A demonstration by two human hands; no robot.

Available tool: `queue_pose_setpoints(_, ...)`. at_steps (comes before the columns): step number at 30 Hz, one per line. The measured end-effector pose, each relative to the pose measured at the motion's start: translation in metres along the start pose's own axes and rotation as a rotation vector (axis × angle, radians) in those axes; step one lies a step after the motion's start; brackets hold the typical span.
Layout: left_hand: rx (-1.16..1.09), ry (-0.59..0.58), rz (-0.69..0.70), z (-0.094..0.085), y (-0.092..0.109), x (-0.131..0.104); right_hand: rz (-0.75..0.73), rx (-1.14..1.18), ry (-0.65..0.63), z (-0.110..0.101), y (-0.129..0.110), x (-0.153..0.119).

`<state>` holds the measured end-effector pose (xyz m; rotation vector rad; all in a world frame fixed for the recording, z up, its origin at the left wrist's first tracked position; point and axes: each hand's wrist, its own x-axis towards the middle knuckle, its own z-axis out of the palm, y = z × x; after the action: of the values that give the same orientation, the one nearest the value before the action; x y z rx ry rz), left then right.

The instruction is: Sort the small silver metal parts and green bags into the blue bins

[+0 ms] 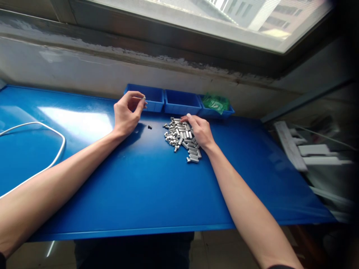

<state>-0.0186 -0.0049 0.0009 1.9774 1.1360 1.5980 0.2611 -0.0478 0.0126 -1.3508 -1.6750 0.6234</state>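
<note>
While left hand (126, 114) pinches piece (144, 98), right hand (199, 130) on pile (181, 137)

Glossy blue table (140, 186) under a daylit window (224, 18), against a stained wall (84, 71).

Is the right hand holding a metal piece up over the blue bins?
No, the right hand rests on the pile of metal pieces; the left hand is raised.

No readable text anywhere — no label, brand, number or sign. The three blue bins (182, 101) at twelve o'clock have plain fronts, the green bag (215, 102) in the right-hand one shows no print, and the small metal parts (182, 137) are too small to show any marking. The blue tabletop (146, 186) is bare of lettering too.
</note>
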Motion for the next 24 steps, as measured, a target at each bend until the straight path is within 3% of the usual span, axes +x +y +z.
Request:
queue_pose_setpoints(4,-0.006,-0.019,-0.010,0.001,-0.007,0.000,0.005,-0.006,-0.003,0.000,-0.001,0.000)
queue_pose_setpoints(8,-0.043,-0.054,-0.007,0.004,0.005,-0.001,0.000,-0.004,0.000,-0.001,0.000,0.000)
queue_pose_setpoints(12,0.029,-0.264,0.175,0.005,0.019,-0.003,-0.006,-0.013,-0.002,0.000,0.000,0.000)
queue_pose_setpoints(15,0.064,-0.488,0.375,0.006,0.021,-0.004,-0.011,-0.015,-0.001,0.000,0.000,0.000)
queue_pose_setpoints(17,0.059,-0.591,0.438,0.006,0.020,-0.005,-0.014,-0.011,-0.001,0.000,0.000,0.001)
queue_pose_setpoints(24,0.105,-0.641,0.425,0.004,0.017,-0.006,-0.016,-0.011,-0.001,0.000,0.002,0.000)
